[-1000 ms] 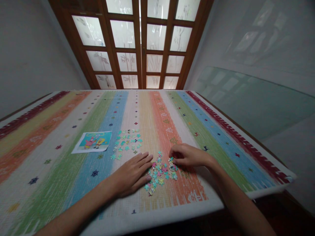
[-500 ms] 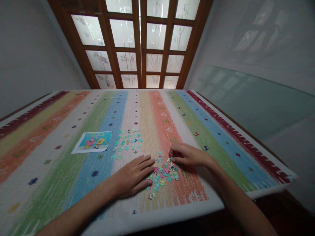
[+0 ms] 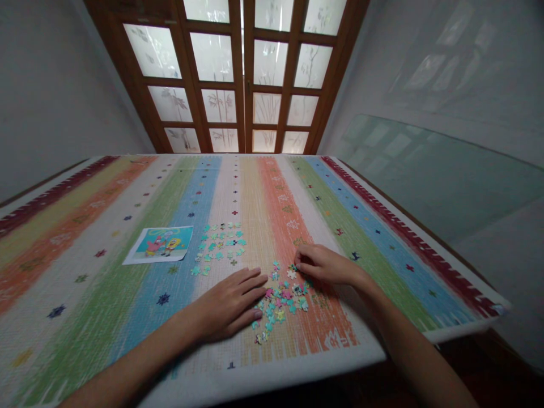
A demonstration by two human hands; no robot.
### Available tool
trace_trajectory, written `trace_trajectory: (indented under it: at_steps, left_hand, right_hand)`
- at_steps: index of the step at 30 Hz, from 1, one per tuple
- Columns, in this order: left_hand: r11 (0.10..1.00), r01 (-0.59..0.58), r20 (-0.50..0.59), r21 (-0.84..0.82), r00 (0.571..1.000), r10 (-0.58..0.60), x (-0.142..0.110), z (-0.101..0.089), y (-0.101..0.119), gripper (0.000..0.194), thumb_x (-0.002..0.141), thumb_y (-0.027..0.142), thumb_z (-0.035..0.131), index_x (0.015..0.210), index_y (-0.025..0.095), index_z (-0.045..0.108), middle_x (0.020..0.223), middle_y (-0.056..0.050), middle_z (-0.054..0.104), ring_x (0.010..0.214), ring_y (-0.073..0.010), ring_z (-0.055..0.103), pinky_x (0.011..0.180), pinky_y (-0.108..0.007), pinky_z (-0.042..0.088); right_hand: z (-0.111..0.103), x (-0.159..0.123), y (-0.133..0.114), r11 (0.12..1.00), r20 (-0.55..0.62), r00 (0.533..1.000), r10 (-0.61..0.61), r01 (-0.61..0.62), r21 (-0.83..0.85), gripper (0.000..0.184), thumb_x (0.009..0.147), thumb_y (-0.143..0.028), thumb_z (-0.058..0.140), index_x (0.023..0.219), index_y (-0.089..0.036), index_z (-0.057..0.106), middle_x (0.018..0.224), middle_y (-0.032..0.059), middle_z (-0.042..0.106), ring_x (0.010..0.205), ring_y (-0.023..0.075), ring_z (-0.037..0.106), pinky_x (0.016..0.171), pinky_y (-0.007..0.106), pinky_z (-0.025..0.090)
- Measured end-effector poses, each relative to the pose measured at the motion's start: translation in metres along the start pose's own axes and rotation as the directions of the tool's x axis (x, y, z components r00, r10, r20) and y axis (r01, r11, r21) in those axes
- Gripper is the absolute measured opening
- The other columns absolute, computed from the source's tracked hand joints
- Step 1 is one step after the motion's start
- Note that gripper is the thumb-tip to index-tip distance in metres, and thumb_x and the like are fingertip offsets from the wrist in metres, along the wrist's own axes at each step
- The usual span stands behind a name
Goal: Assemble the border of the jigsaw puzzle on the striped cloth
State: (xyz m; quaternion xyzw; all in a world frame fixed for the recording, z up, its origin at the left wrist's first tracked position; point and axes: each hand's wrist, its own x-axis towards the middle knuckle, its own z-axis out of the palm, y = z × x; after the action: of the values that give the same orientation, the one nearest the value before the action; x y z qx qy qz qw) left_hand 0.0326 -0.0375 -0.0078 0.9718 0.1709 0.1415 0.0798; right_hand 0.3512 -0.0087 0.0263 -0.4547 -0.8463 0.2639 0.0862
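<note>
My left hand (image 3: 232, 303) lies flat on the tablecloth, fingers spread, its tips at the left edge of a loose pile of jigsaw pieces (image 3: 280, 300). My right hand (image 3: 321, 264) is over the pile's far right side, thumb and fingers pinched together. A small teal jigsaw piece (image 3: 293, 267) shows at those fingertips, mostly covered by them. Just below it lies a pale jigsaw piece (image 3: 291, 274). Left of the pile, several teal and pale pieces (image 3: 219, 246) are spread out in loose rows. Beside these lies a printed cartoon picture (image 3: 166, 245) on white paper.
A striped tablecloth (image 3: 161, 192) with small printed figures covers the table. Its near edge (image 3: 272, 374) runs just in front of my forearms. A wooden door with glass panes (image 3: 244, 85) stands beyond the far end, and a glass panel (image 3: 425, 164) is along the right.
My right hand has shifted slightly up and away from the pile, and the pale piece below its fingertips now shows more fully. My left hand stays put.
</note>
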Motion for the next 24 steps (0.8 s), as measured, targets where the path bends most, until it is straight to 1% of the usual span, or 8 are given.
trace_trajectory:
  at_steps: [4, 6, 9, 13, 16, 21, 24]
  left_hand:
    - [1.000, -0.007, -0.014, -0.005, 1.000, 0.007, -0.001, 0.000, 0.000, 0.042, 0.110, 0.040, 0.047, 0.145, 0.017, 0.050, 0.154, -0.013, 0.055, 0.147, -0.0276, 0.046, 0.121, -0.049, 0.042]
    - [1.000, -0.009, -0.016, -0.007, 1.000, 0.009, 0.000, 0.000, 0.000, 0.042, 0.109, 0.040, 0.047, 0.145, 0.018, 0.049, 0.153, -0.012, 0.055, 0.147, -0.0277, 0.047, 0.121, -0.048, 0.043]
    - [1.000, -0.022, -0.016, 0.002, 1.000, 0.022, 0.001, -0.002, 0.001, 0.039, 0.110, 0.039, 0.045, 0.143, 0.019, 0.051, 0.152, -0.011, 0.057, 0.146, -0.0281, 0.047, 0.119, -0.048, 0.045]
    - [0.998, -0.052, -0.037, 0.030, 0.998, 0.054, 0.003, -0.005, 0.003, 0.036, 0.112, 0.039, 0.039, 0.139, 0.021, 0.055, 0.150, -0.010, 0.059, 0.144, -0.0273, 0.049, 0.118, -0.047, 0.046]
    - [0.998, -0.055, -0.055, 0.036, 0.997, 0.057, 0.004, -0.006, 0.003, 0.036, 0.112, 0.040, 0.038, 0.137, 0.021, 0.056, 0.148, -0.011, 0.060, 0.142, -0.0274, 0.051, 0.117, -0.046, 0.047]
    - [0.998, -0.055, -0.043, -0.003, 0.998, 0.055, 0.004, -0.006, 0.003, 0.036, 0.112, 0.039, 0.040, 0.138, 0.020, 0.055, 0.148, -0.012, 0.060, 0.143, -0.0275, 0.050, 0.118, -0.048, 0.045]
    - [0.999, -0.046, -0.033, -0.010, 0.998, 0.046, 0.003, -0.006, 0.003, 0.037, 0.111, 0.040, 0.040, 0.139, 0.020, 0.054, 0.149, -0.013, 0.059, 0.143, -0.0285, 0.050, 0.117, -0.050, 0.045]
  right_hand:
    - [-0.001, 0.000, 0.001, 1.000, -0.017, 1.000, 0.002, -0.003, -0.027, 0.009, 0.094, -0.014, 0.057, 0.086, -0.019, 0.060, 0.085, 0.0056, 0.066, 0.077, 0.0183, 0.058, 0.073, 0.030, 0.044]
    - [-0.002, 0.000, 0.001, 1.000, -0.027, 0.999, -0.016, 0.016, -0.022, 0.008, 0.094, -0.014, 0.057, 0.088, -0.018, 0.061, 0.087, 0.0058, 0.066, 0.078, 0.0183, 0.059, 0.074, 0.031, 0.045]
    - [-0.003, -0.001, -0.001, 0.997, 0.005, 0.997, -0.075, 0.075, -0.004, 0.006, 0.094, -0.016, 0.060, 0.093, -0.017, 0.066, 0.087, 0.0053, 0.067, 0.079, 0.0183, 0.059, 0.074, 0.031, 0.045]
    - [-0.002, -0.002, -0.005, 0.992, 0.047, 0.991, -0.129, 0.129, 0.004, 0.012, 0.094, -0.017, 0.063, 0.102, -0.016, 0.071, 0.092, 0.0066, 0.067, 0.084, 0.0187, 0.060, 0.077, 0.031, 0.047]
    - [0.000, -0.001, -0.007, 0.989, 0.066, 0.987, -0.149, 0.149, 0.003, 0.015, 0.094, -0.016, 0.064, 0.106, -0.016, 0.073, 0.098, 0.0082, 0.067, 0.090, 0.0198, 0.062, 0.081, 0.032, 0.049]
    - [0.001, 0.000, -0.009, 0.990, 0.091, 0.986, -0.140, 0.140, 0.012, 0.020, 0.094, -0.014, 0.062, 0.111, -0.016, 0.073, 0.103, 0.0097, 0.068, 0.094, 0.0206, 0.063, 0.086, 0.034, 0.050]
    - [0.001, 0.000, -0.011, 0.993, 0.096, 0.988, -0.119, 0.118, 0.016, 0.019, 0.095, -0.015, 0.061, 0.110, -0.016, 0.073, 0.102, 0.0097, 0.068, 0.092, 0.0202, 0.062, 0.084, 0.034, 0.050]
